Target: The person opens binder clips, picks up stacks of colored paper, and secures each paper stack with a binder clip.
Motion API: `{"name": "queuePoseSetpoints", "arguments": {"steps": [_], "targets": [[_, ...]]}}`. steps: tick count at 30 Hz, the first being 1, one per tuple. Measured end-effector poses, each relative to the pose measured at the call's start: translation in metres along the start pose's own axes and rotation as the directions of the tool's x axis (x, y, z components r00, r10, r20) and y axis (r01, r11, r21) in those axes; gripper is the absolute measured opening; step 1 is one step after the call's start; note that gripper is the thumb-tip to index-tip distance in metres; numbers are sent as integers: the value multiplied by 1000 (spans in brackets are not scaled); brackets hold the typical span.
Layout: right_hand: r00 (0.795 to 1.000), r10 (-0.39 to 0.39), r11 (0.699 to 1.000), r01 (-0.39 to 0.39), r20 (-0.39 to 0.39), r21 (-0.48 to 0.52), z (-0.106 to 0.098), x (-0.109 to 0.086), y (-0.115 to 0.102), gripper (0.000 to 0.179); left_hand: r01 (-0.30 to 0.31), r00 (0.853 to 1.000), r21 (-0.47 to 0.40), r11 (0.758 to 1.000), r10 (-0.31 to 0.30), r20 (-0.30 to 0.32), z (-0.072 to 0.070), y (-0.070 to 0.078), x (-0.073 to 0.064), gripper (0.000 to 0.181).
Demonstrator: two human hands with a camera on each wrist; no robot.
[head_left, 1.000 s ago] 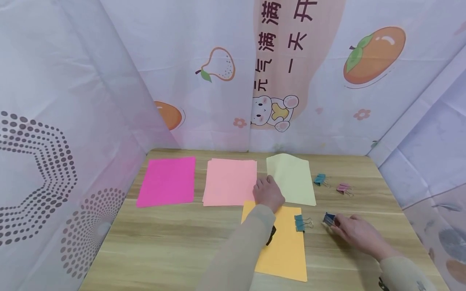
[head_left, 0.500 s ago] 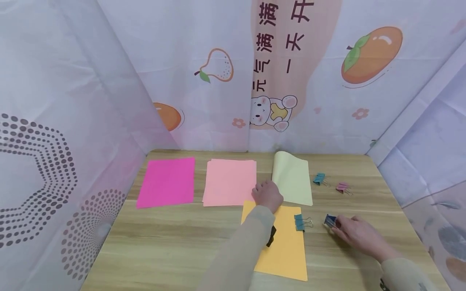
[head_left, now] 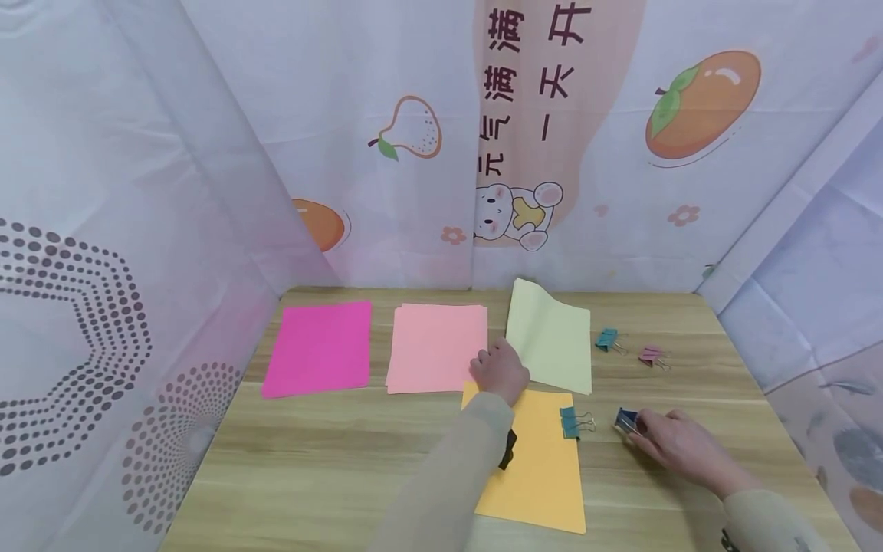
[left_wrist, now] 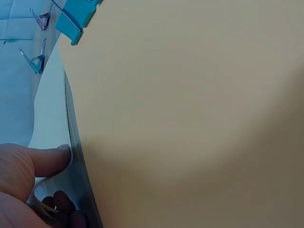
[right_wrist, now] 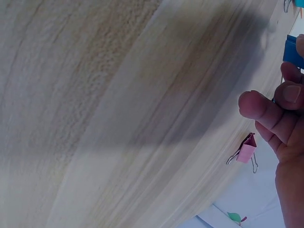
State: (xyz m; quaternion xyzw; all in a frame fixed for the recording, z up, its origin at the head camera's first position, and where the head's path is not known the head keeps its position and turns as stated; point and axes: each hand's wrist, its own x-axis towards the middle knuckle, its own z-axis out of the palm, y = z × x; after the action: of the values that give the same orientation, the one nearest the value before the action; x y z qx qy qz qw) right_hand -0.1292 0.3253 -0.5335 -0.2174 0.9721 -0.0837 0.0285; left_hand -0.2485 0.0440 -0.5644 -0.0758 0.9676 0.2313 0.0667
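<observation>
My left hand (head_left: 501, 372) pinches the near left edge of the pale yellow paper (head_left: 557, 349), thumb on top and fingers below in the left wrist view. That sheet's left side is lifted and curls. My right hand (head_left: 683, 451) grips the handles of a dark blue binder clip (head_left: 626, 418) just above or on the table; I cannot tell which. Below my left forearm lies orange paper (head_left: 541, 471), with a teal binder clip (head_left: 569, 422) clamped on its right edge. In the right wrist view the blue clip (right_wrist: 292, 52) is partly cut off by the frame.
Salmon-pink sheets (head_left: 438, 349) and a magenta sheet (head_left: 320, 349) lie to the left on the wooden table (head_left: 297, 475). A smaller teal binder clip (head_left: 607, 340) and a pink one (head_left: 651, 355) lie at the right back. Printed curtains (head_left: 407, 207) hang behind and at both sides.
The pale yellow paper's left side curled over to the right, then swung partly back left, its far corner now raised. My left hand shifted slightly; the right hand has barely moved.
</observation>
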Motion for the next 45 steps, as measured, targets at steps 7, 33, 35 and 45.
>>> {"name": "queuePoseSetpoints", "arguments": {"steps": [7,33,35,45], "targets": [[1000,11,1000,-12,12,12,0,0,-1,22,-38,999,35,999,39,-35,-14,-2,-10,47],[1000,5,1000,-5,-11,21,-4,-2,-3,24,5,993,-526,850,57,100,-50,-18,-3,24],[1000,0,1000,0,-15,22,-4,-1,-2,24,37,988,-636,771,67,138,-54,-22,-4,26],[1000,13,999,-14,14,38,-12,6,-4,20,62,991,-775,629,57,125,-75,-47,-7,24]]}}
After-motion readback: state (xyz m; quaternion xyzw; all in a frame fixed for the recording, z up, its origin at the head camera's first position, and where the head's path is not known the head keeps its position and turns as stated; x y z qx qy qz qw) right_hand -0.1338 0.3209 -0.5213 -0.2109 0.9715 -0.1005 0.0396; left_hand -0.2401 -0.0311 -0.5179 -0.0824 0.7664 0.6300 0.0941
